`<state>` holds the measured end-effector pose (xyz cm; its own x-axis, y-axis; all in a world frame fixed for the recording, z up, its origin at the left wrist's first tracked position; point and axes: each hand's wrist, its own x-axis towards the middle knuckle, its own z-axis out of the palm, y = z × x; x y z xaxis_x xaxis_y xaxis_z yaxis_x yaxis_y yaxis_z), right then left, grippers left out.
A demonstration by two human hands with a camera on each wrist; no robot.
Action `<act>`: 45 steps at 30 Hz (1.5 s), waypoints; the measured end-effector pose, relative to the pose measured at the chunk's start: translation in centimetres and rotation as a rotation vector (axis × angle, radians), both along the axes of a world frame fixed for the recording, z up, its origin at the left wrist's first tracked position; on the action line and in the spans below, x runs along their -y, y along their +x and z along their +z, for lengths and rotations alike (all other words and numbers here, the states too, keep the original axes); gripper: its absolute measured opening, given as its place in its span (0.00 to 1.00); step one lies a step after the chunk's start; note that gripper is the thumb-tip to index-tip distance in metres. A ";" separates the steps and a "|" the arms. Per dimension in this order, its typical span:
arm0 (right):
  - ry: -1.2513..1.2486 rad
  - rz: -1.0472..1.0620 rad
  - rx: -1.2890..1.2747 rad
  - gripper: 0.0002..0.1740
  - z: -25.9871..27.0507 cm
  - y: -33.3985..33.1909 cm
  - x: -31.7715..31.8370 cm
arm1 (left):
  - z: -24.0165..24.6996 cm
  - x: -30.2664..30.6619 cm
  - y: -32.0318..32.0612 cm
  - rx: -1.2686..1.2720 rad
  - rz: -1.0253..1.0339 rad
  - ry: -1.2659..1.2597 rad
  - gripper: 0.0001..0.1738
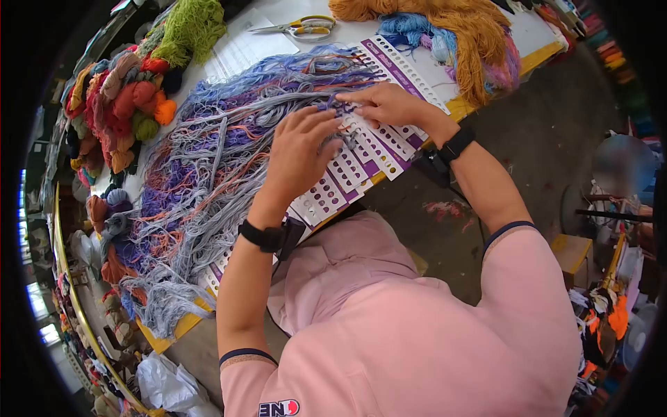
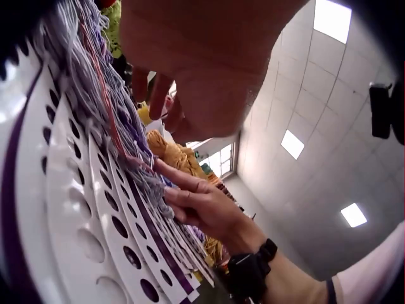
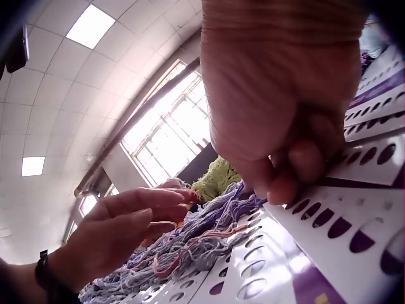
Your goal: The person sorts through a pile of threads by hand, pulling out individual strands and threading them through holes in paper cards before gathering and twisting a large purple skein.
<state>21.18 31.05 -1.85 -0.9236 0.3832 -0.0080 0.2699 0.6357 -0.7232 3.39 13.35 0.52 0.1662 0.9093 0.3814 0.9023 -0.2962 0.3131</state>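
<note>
Grey, blue, purple and orange embroidery thread [image 1: 208,139] lies in a thick tangled layer over white-and-purple thread cards [image 1: 326,194] with rows of punched holes. My left hand [image 1: 302,149] is over the thread beside the cards, fingers loosely bent and spread. Across from it, my right hand [image 1: 389,108] lies low over the cards; its index finger reaches straight to the purple and grey strands at the holes. In the left wrist view, the thumb of that right hand [image 2: 205,206] sits apart from its index finger, against the grey strands. Its other fingers are curled in the right wrist view.
Scissors [image 1: 306,28] with yellow-and-grey handles lie on paper at the table's far side. Ochre yarn [image 1: 472,42] is heaped at far right, lime-green yarn [image 1: 191,31] and mixed coloured skeins [image 1: 125,97] at left. A yellow edge [image 1: 542,55] borders the white table.
</note>
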 end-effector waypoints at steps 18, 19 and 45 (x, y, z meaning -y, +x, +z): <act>-0.320 -0.313 -0.412 0.08 -1.6 1.8 1.8 | 1.1 2.9 -8.0 0.059 0.660 0.243 0.13; -0.258 -0.357 -0.439 0.08 -1.1 2.3 2.0 | 1.4 3.1 -7.1 0.086 0.524 0.194 0.13; 0.553 -0.207 -0.166 0.25 1.4 8.1 8.7 | -4.7 4.9 9.5 -0.122 0.124 0.170 0.19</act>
